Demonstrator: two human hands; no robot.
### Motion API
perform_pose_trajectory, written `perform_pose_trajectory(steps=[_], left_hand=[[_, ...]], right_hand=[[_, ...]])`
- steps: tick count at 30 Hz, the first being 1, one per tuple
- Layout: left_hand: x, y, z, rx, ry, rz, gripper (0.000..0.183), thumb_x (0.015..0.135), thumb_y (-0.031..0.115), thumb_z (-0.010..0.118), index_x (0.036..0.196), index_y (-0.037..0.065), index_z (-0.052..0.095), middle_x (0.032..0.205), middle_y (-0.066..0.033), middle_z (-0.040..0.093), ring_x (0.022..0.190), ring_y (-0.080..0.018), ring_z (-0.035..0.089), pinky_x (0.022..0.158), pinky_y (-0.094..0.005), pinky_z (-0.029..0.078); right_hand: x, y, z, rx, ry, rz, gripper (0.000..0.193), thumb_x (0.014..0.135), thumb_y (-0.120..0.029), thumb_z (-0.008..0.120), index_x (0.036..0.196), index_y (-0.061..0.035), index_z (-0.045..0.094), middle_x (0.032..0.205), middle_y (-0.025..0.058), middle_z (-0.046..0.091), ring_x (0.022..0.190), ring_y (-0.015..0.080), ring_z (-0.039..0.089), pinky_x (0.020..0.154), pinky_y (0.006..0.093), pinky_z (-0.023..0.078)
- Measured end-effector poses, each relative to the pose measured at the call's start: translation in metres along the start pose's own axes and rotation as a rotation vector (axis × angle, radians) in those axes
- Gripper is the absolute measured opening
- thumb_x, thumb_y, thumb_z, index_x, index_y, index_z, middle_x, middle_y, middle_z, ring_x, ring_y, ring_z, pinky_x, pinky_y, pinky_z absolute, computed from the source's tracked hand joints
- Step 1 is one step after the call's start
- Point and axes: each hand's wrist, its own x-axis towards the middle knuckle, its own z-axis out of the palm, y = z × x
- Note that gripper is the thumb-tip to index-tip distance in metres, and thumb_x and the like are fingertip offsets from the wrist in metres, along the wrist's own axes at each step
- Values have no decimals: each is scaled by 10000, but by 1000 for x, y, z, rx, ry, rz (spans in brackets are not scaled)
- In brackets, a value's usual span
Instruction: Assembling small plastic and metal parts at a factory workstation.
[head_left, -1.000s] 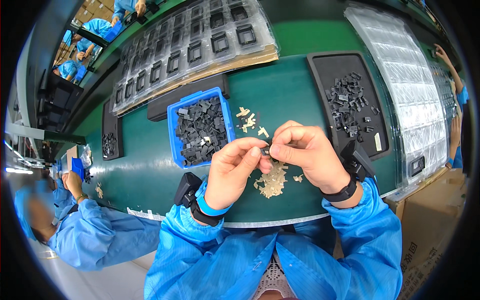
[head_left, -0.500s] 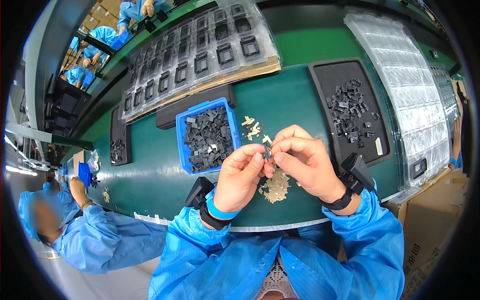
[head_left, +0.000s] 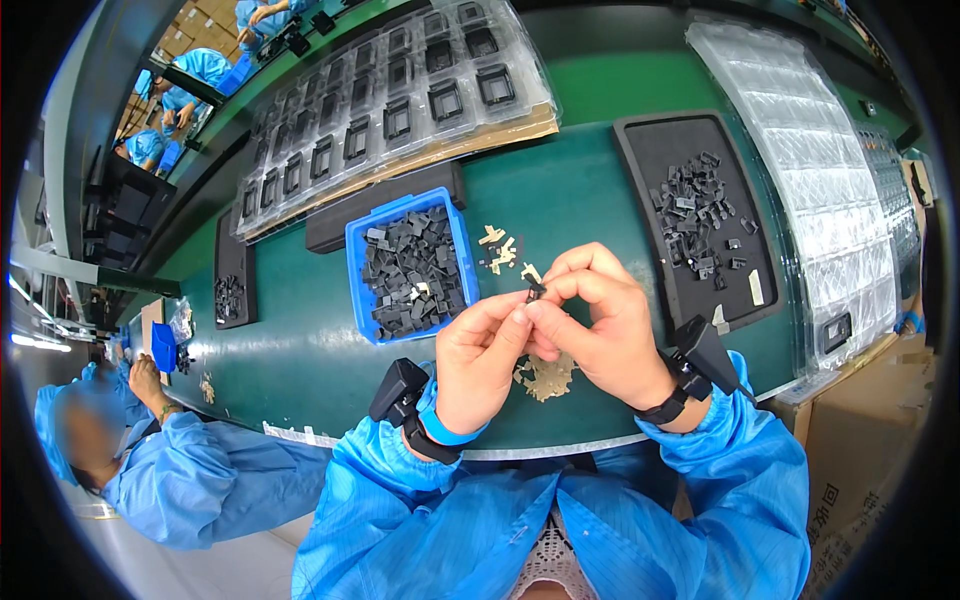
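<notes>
Between the fingertips of both hands is a small black plastic part, partly covered by the fingers. My left hand pinches it from the left, thumb and forefinger closed. From the other side my right hand grips it with curled fingers. Just beyond the fingertips lie several cream-coloured pieces, with a few dark bits among them. A heap of small beige pieces lies on the table below the hands, partly hidden by them. Left of my hands stands a blue bin full of small black parts.
A black foam tray with loose black parts lies to the right, beside clear plastic blister trays. At the back left, more blister trays hold black frames. A co-worker in blue sits at the left. Cardboard boxes stand at right.
The black part has turned between my fingertips, and my right fingers have closed in nearer to my left ones. The view has shifted slightly.
</notes>
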Motion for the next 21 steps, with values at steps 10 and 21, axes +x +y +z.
perform_pose_trajectory(steps=[10,21], left_hand=[[3,6,2,3,27,-49,193,926,46,516,1093,-31,574,862,-94,632,788,-164,641,685,-269,541],[3,4,-3,521,19,225,357,804,-38,643,1148,-3,551,854,-103,670,793,-137,652,716,-249,528]], right_hand=[[4,-6,-9,383,-66,346,77,826,-48,614,800,21,636,856,61,554,822,138,562,714,283,463],[4,0,-12,473,-167,562,61,822,-23,607,768,3,592,856,16,526,783,77,513,695,223,411]])
